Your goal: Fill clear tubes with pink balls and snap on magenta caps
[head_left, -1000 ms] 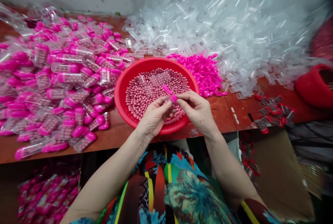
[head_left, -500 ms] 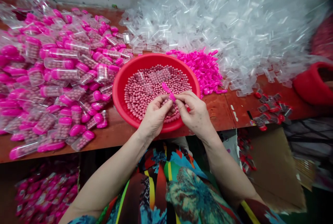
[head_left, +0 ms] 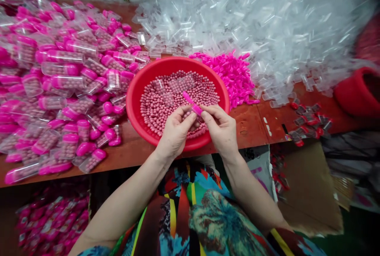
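Note:
Over the red basin (head_left: 135,129), my hands meet at a bright pink flip cap (head_left: 196,109) with its narrow lid swung up and open. My left hand (head_left: 175,130) pinches at the cap's left side, thumb and fingers closed. From the other side, my right hand (head_left: 220,130) grips the cap between thumb and fingertips. Whatever is below the cap is mostly covered by my fingers. Round dusty-pink beads (head_left: 154,117) fill the basin, and a few clear containers (head_left: 181,83) lie on them.
Bead-filled containers with pink caps (head_left: 68,81) are heaped at left. Loose pink caps (head_left: 233,77) lie behind the basin, beside a big pile of clear empty containers (head_left: 252,26). Small red-capped containers (head_left: 311,123) and a red bucket (head_left: 356,93) stand right. The wooden table's front edge (head_left: 118,165) is close.
The view has shifted slightly, and the containers at left appear farther left. Both hands stay at the pink cap, which has turned a little, its open lid now pointing more to the left.

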A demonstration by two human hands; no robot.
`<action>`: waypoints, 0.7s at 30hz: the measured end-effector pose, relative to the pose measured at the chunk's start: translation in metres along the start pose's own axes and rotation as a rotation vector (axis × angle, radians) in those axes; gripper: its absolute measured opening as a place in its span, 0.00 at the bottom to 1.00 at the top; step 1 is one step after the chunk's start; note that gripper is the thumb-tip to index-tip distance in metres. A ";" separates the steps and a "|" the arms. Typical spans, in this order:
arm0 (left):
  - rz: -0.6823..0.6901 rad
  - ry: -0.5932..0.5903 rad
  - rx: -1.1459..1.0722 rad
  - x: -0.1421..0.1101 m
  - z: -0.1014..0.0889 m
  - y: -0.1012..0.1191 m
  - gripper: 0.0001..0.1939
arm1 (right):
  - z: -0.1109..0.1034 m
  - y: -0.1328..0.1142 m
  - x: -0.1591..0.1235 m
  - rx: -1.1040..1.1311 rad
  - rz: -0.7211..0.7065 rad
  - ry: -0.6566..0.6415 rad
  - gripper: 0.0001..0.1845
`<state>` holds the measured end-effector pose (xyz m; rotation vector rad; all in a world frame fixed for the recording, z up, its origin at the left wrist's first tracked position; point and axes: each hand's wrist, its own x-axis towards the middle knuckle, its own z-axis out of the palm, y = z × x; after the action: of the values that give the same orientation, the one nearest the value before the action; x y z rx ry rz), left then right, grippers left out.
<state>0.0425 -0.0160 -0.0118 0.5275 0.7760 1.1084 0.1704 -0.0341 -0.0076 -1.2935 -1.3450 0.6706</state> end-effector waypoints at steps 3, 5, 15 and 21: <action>0.023 0.057 0.026 0.000 0.001 -0.001 0.18 | 0.008 -0.001 -0.006 -0.096 -0.080 0.026 0.11; 0.007 0.078 0.034 0.001 0.001 -0.001 0.18 | 0.011 0.000 -0.011 -0.176 -0.160 0.021 0.13; -0.142 -0.144 0.142 -0.004 0.002 0.003 0.15 | -0.012 0.013 0.035 0.213 0.255 -0.161 0.23; -0.186 -0.055 0.038 0.003 0.001 0.007 0.13 | -0.020 0.013 0.031 0.068 0.124 -0.221 0.21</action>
<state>0.0395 -0.0104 -0.0069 0.5050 0.7829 0.9055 0.1994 -0.0074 -0.0046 -1.2836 -1.4134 0.9600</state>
